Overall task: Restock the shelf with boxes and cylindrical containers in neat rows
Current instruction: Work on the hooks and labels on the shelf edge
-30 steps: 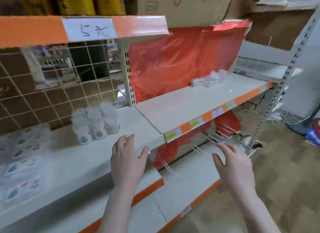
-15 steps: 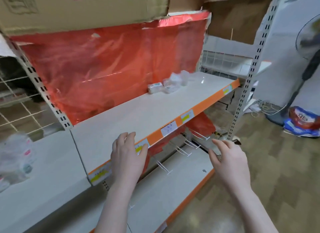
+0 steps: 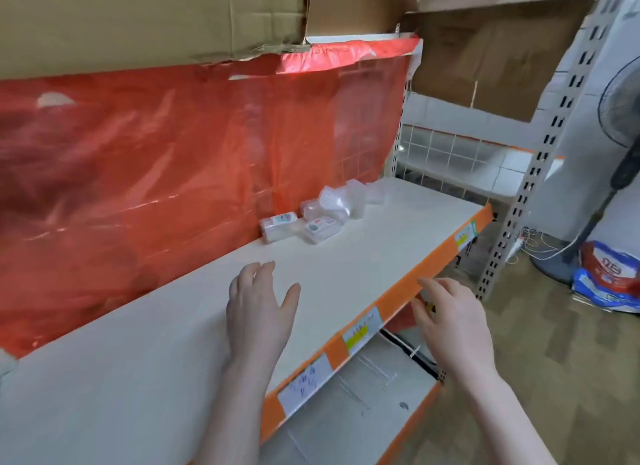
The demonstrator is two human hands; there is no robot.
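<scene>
Both hands are empty: the left hand (image 3: 259,312) hovers with fingers loosely spread above the cream metal shelf (image 3: 346,260), the right hand (image 3: 450,322) relaxed over its orange front edge, probably reaching in. At one o'clock, small clear plastic boxes (image 3: 304,224) lie jumbled against the red plastic backing sheet (image 3: 173,174), needing rows.

The small clear plastic boxes (image 3: 313,219) at the back of the cream shelf (image 3: 363,257) are blurred, so their label print cannot be read and their count is unclear. The handwritten white price tag (image 3: 304,385) on the orange shelf lip is too smeared to read. The black standing fan (image 3: 623,125) and the torn brown cardboard box (image 3: 149,18) are cut off by the picture's edges. What lies behind the translucent red plastic sheet (image 3: 166,174) cannot be made out.
</scene>
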